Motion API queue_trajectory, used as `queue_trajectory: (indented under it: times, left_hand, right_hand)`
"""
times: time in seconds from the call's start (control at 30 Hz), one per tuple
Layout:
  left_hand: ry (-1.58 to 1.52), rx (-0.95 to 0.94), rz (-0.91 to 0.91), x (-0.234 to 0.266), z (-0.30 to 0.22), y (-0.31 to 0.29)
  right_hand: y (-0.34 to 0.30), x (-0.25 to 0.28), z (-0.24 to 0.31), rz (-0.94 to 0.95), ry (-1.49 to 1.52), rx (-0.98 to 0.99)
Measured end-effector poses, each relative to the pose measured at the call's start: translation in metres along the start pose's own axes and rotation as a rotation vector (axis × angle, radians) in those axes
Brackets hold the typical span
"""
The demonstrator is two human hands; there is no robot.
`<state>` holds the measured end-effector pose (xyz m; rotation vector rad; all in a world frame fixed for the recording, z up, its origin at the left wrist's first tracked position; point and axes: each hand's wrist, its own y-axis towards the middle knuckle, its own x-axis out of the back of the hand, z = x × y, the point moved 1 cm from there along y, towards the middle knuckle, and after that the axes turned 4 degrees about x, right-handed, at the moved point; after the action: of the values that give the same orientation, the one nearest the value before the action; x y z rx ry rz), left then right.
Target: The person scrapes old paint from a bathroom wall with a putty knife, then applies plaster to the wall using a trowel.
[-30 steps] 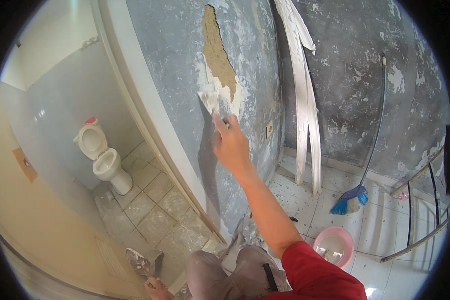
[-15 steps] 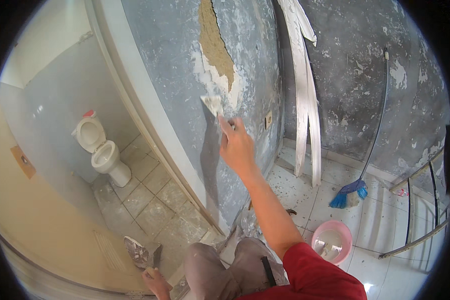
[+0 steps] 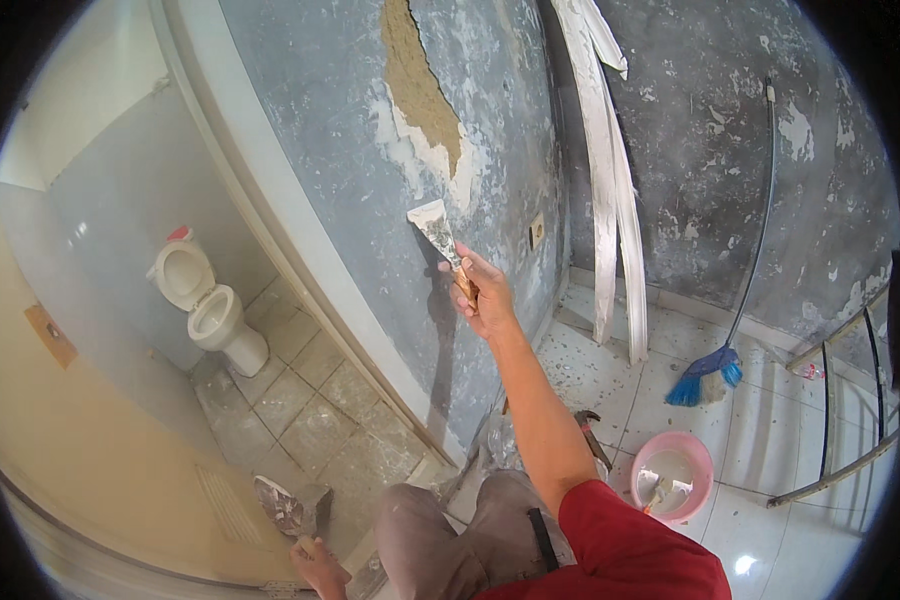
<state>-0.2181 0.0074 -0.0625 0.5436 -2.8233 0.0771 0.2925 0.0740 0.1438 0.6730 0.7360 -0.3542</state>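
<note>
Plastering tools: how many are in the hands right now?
2. A putty knife in the right hand, its blade at the wall just below the bare patch. A trowel in the left hand, low down.

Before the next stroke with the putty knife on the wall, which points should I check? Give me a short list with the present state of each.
1. Right hand grips the putty knife by its handle: ok.
2. Blade carries filler: cannot tell; it looks whitish, amount unclear.
3. Blade touches the wall: cannot tell; it sits just below the bare brown patch.
4. Left hand holds the trowel with grey mix on it: ok.
5. Pink bucket of mix stands on the floor by the right side: ok.
6. White edges around the patch fully smoothed: not ok, rough rim visible.
</note>
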Motion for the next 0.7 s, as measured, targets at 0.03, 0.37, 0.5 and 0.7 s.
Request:
queue_trajectory:
  times: [0.03, 0.37, 0.5, 0.7]
  left_hand:
    - [0.013, -0.018, -0.010, 0.004, 0.003, 0.002]
    - [0.048, -0.046, -0.048, 0.010, 0.014, 0.011]
    - [-0.069, -0.039, 0.001, 0.006, 0.018, 0.015]
    - [-0.055, -0.035, -0.008, -0.002, 0.000, 0.005]
  right_hand:
    - [0.004, -0.002, -0.002, -0.003, 0.017, -0.020]
    - [0.048, -0.058, 0.037, 0.091, -0.063, 0.065]
    - [0.062, -0.086, 0.057, 0.161, -0.088, 0.097]
    - [0.065, -0.121, 0.088, 0.150, -0.126, 0.211]
